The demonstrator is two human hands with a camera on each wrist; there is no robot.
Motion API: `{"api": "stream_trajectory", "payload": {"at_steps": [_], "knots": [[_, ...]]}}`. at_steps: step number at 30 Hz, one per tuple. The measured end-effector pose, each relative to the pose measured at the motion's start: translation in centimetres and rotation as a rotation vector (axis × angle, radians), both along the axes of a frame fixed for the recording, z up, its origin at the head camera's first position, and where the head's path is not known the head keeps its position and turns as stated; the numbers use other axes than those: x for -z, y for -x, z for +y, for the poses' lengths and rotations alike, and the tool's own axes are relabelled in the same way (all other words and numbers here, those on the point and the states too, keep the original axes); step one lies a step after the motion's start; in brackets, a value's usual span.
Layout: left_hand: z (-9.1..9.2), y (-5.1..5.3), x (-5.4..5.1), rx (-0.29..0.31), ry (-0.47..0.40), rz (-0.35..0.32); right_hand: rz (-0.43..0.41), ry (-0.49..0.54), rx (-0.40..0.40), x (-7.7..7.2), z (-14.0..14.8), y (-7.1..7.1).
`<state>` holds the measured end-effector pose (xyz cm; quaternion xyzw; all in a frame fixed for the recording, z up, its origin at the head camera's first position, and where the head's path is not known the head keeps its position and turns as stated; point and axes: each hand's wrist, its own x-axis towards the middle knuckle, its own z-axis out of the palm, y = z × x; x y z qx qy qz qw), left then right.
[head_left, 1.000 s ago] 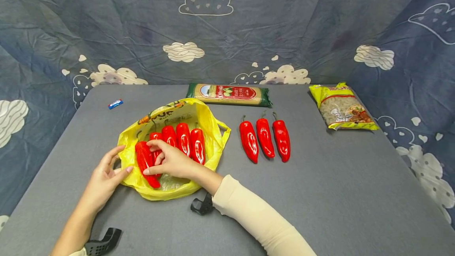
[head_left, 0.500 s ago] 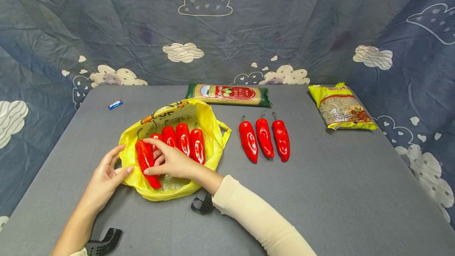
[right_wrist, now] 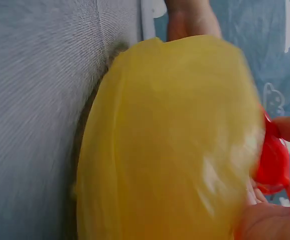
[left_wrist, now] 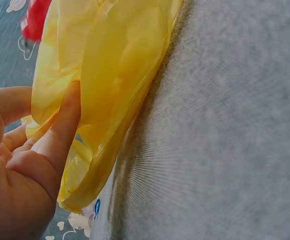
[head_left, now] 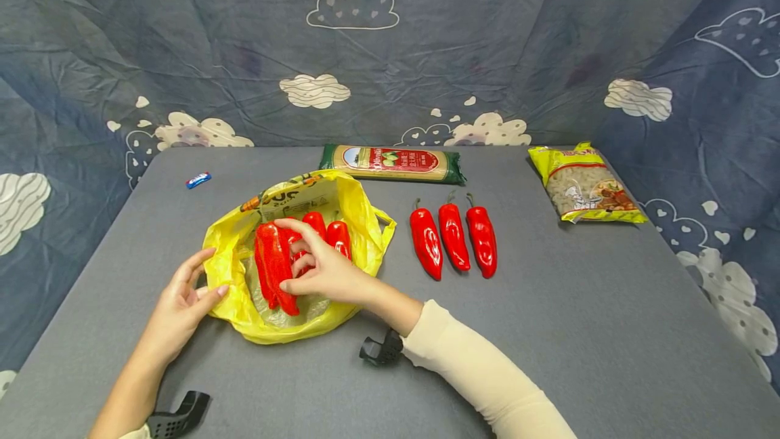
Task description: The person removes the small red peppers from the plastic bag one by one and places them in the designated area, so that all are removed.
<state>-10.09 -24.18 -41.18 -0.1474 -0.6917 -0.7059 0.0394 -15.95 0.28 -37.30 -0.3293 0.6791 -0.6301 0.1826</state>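
A yellow plastic bag (head_left: 244, 310) lies with its mouth spread wide, showing several red peppers (head_left: 338, 236) inside. My left hand (head_left: 185, 297) pinches the bag's left rim; in the left wrist view the film (left_wrist: 119, 65) passes between thumb and fingers. Inside the bag, my right hand (head_left: 329, 273) holds one long red pepper (head_left: 282, 269) between thumb and fingertips, over the other peppers. That pepper (right_wrist: 276, 157) also shows at the right of the right wrist view, where the bag (right_wrist: 170, 125) blocks much of it. My right hand partly covers the peppers behind it.
To the right of the bag lie three red peppers (head_left: 452, 236) in a row on the grey table (head_left: 579, 330). Behind them is a spaghetti packet (head_left: 393, 162). A yellow food packet (head_left: 588, 185) lies back right, and a small blue wrapped piece (head_left: 198, 180) back left.
My right hand has moved right within the bag, carrying the pepper from the left side toward the middle over the others. The left hand has stayed at the rim.
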Motion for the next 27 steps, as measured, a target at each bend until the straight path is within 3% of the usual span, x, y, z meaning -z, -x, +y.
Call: {"api": "stream_trajectory", "payload": {"at_steps": [6, 13, 22, 27], "knots": [[-0.1, 0.0, -0.2, -0.023, 0.055, -0.014, 0.029, 0.138, 0.076, -2.8, 4.9, -1.6], [-0.1, -0.1, -0.4, -0.040, 0.079, -0.025, 0.099, 0.145, 0.244, -0.8, 12.1, -1.8], [-0.2, -0.1, -0.3, -0.042, 0.080, -0.032, 0.103, 0.160, 0.419, 0.6, 21.1, -1.9], [-0.2, -0.1, -0.2, -0.047, 0.076, -0.027, 0.078, 0.056, 0.514, 1.3, 25.3, -0.9]]}}
